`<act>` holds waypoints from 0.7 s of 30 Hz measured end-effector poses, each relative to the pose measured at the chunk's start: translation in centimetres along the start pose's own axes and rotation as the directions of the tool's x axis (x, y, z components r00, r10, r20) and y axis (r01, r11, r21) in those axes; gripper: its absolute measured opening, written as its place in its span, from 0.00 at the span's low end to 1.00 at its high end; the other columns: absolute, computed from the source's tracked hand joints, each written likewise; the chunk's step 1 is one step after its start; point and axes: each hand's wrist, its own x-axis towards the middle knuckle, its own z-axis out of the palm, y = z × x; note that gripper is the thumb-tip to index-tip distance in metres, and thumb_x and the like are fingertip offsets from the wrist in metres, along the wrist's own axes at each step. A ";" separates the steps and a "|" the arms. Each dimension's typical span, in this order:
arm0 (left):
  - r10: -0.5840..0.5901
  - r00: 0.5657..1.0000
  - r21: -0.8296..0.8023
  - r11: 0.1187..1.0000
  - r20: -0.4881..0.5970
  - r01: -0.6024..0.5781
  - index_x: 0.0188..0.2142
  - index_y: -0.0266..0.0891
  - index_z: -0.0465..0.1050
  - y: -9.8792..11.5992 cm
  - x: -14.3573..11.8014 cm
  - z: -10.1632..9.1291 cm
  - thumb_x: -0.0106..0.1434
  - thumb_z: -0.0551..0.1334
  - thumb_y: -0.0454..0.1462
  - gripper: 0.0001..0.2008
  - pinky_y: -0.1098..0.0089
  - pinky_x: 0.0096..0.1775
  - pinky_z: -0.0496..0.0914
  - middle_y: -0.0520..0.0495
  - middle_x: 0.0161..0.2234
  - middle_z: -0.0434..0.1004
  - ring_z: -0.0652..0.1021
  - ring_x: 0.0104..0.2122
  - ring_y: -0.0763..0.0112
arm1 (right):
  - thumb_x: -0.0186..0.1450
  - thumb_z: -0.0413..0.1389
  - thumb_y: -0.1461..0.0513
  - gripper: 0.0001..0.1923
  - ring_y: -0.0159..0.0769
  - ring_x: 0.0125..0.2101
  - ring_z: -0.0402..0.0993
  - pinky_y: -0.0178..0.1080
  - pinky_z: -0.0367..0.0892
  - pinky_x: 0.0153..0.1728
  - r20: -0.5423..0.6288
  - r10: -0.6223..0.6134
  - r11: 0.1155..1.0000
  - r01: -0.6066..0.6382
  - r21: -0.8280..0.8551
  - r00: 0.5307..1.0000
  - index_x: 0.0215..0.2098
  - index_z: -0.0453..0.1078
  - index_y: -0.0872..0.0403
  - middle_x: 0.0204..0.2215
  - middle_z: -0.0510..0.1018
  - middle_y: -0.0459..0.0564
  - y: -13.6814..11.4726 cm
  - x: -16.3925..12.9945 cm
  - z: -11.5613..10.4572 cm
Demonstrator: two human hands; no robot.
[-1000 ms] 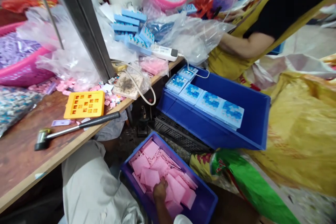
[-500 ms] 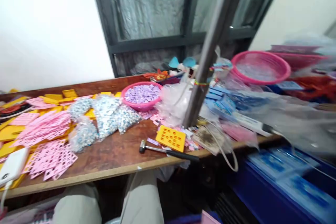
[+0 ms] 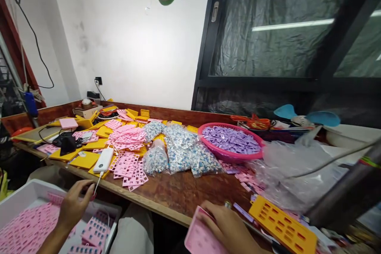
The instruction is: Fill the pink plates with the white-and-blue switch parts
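Observation:
My right hand (image 3: 230, 226) grips a pink plastic panel (image 3: 200, 235) with rounded corners at the table's front edge. Its lower part runs out of the picture. Beside that hand lies a yellow slotted block (image 3: 282, 222), with a thin purple strip (image 3: 243, 212) next to it. My left hand (image 3: 74, 202) is above a white tray (image 3: 37, 186), fingers bent and thumb apart, with nothing visible between them. A white cable (image 3: 97, 182) passes close to its fingertips. In the tray are pink perforated plates (image 3: 32, 226) and pink pieces with dark blue-green studs (image 3: 97, 230).
Pink grid plates (image 3: 127, 166) and yellow boards (image 3: 85, 160) cover the table's left side, with a white power bank (image 3: 104, 160) among them. Bags of blue and white bits (image 3: 178, 147) lie mid-table. A pink basket (image 3: 205, 130) holds purple strips. A metal post (image 3: 342, 178) stands at right.
The view has swung left, bringing in the tray and the hanging green spool. Both hands have come into view, the right one holding the pink panel.

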 end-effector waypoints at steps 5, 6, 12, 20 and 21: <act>0.075 0.932 0.195 0.969 0.354 -0.152 0.49 0.44 0.76 6.5 5.0 4.1 0.68 0.55 0.54 0.22 0.63 0.55 0.69 0.43 0.52 0.79 0.78 0.50 0.58 | 0.67 0.59 0.52 0.12 0.48 0.37 0.80 0.38 0.63 0.35 0.202 -0.043 0.994 0.062 -0.089 0.979 0.34 0.76 0.51 0.34 0.84 0.55 -4.0 10.4 0.3; 0.049 0.930 0.223 0.965 0.363 -0.137 0.52 0.43 0.75 7.1 5.8 5.1 0.67 0.57 0.56 0.25 0.62 0.54 0.69 0.41 0.53 0.79 0.78 0.51 0.56 | 0.66 0.59 0.54 0.11 0.48 0.39 0.79 0.39 0.64 0.38 0.172 -0.063 0.994 0.077 -0.074 0.983 0.37 0.77 0.52 0.37 0.84 0.55 -4.0 11.3 0.5; -0.069 0.936 0.347 0.936 0.345 -0.059 0.62 0.27 0.67 8.2 7.9 9.0 0.56 0.63 0.61 0.46 0.44 0.57 0.64 0.23 0.59 0.72 0.72 0.57 0.33 | 0.68 0.57 0.49 0.24 0.53 0.56 0.73 0.50 0.65 0.57 -0.021 -0.105 0.993 0.106 0.050 0.994 0.58 0.73 0.49 0.57 0.78 0.58 -1.3 8.2 2.7; -0.019 0.920 0.338 0.933 0.392 -0.125 0.45 0.43 0.77 8.2 9.2 6.4 0.70 0.48 0.54 0.25 0.61 0.40 0.71 0.40 0.40 0.84 0.83 0.39 0.52 | 0.67 0.58 0.44 0.28 0.58 0.65 0.65 0.57 0.57 0.67 -0.102 0.032 0.997 -0.025 0.071 0.994 0.58 0.76 0.49 0.63 0.74 0.57 0.5 1.4 5.8; -0.026 0.928 0.355 0.927 0.372 -0.117 0.44 0.44 0.77 8.0 9.2 5.8 0.71 0.46 0.52 0.24 0.61 0.38 0.71 0.40 0.39 0.84 0.83 0.37 0.52 | 0.67 0.59 0.45 0.26 0.58 0.65 0.65 0.57 0.57 0.67 -0.119 0.031 0.997 -0.022 0.076 0.992 0.57 0.77 0.50 0.62 0.75 0.58 0.2 1.4 5.7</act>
